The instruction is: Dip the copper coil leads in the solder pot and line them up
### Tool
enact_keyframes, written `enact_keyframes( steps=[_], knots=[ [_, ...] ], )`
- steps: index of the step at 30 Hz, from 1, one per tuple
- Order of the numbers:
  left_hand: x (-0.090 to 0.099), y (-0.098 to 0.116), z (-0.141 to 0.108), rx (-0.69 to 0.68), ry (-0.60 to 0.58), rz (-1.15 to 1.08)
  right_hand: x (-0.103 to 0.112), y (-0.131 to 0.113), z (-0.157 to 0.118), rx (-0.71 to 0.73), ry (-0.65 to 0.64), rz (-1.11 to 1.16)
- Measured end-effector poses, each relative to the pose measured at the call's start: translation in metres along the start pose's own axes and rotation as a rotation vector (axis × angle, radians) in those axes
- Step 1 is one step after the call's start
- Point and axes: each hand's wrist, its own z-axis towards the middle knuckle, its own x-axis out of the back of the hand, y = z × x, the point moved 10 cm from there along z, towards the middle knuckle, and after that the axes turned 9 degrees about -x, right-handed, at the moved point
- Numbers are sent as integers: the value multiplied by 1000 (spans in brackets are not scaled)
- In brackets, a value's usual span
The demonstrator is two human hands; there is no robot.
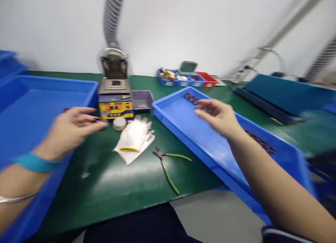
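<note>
My left hand [75,129], blurred by motion, is over the right edge of the large left blue tray [39,96]. Its thumb and fingers close on a small dark and red part [97,119]. Over the right blue tray [194,124] hangs my right hand [219,117], thumb and forefinger nearly together beside a short row of small dark and red parts [191,98] at the tray's far end. Whether anything is between those fingertips is too small to tell. A longer row of similar parts [259,141] lies along that tray's right side.
A soldering pot with a yellow display panel [116,110] stands at the back, beside a grey bin [142,102] and a round white tin [119,123]. White gloves [135,138] and green-handled cutters [168,162] lie between the trays. Small bins [181,78] stand behind.
</note>
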Motion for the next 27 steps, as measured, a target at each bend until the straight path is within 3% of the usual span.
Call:
enact_keyframes(
  steps=[1,3,5,7,12,15,21,24,27],
  knots=[
    [-5,-7,-9,30,-8,-30,-55,-30,-15,76,-238,65],
    [-27,-13,-21,46,-71,-153,-138,-79,-57,201,-523,144],
    [-42,-13,-29,28,-97,-210,-189,-108,-88,293,-597,198],
    [-45,-13,-31,13,-90,-222,-216,-115,-97,308,-560,227],
    [-36,-27,-29,46,-80,-317,-237,-93,-80,71,-562,455],
    [-42,-35,-26,54,-161,-242,-241,-83,-75,-66,-590,556],
    [-54,-24,-24,-85,-245,-243,-251,-79,-81,-117,-624,529],
    [-42,-17,-22,-133,-154,-228,-248,-77,-81,-121,-603,537],
    [-11,-17,-17,-157,105,-224,-242,-78,-80,-117,-571,546]
  ],
)
